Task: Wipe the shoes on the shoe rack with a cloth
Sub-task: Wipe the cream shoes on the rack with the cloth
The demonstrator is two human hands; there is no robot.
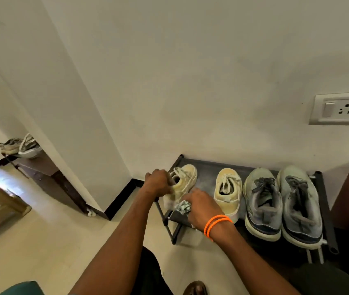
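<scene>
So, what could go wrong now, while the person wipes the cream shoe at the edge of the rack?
1. The left hand holds the tilted cream shoe over the rack's left edge; if the grip slips, it may drop to the floor.
2. The right hand pushes the cloth close to the second cream shoe and could knock it.

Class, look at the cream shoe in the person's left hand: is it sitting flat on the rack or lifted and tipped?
Lifted and tipped. The left hand grips the cream shoe, heel raised off the shoe rack.
</scene>
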